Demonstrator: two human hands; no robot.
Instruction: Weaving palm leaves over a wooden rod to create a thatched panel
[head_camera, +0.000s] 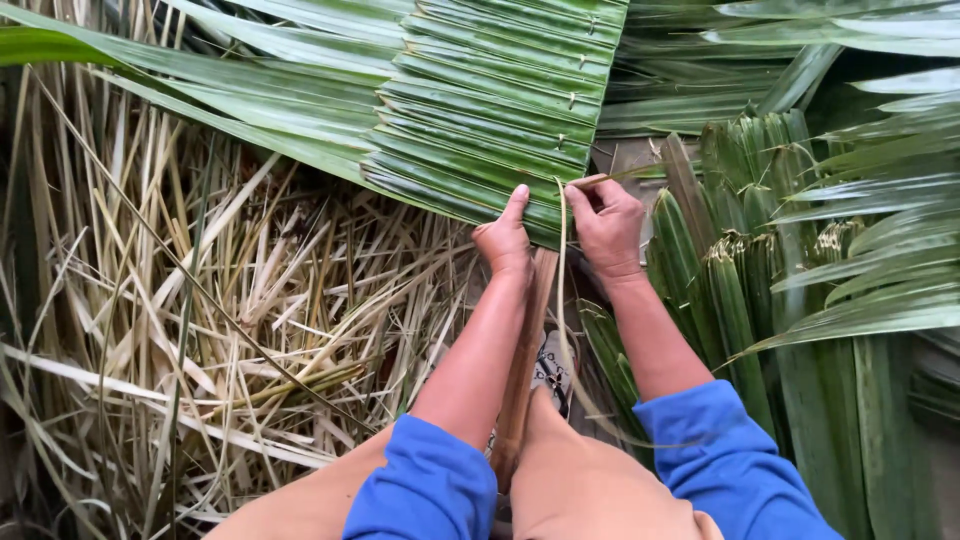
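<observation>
A panel of green palm leaves (490, 110) folded side by side over a wooden rod (528, 330) lies in front of me, pinned with small slivers. My left hand (505, 240) presses the panel's near edge, thumb up against the last leaf. My right hand (605, 220) pinches a thin pale strip (562, 290) beside that edge; the strip hangs down between my forearms. Blue sleeves cover my upper arms.
Dry straw-coloured leaf scraps (220, 320) cover the ground on the left. A stack of fresh green leaves (780, 290) lies to the right, with more fronds (880, 180) arching over it. My knees and a sandal (552, 370) show below.
</observation>
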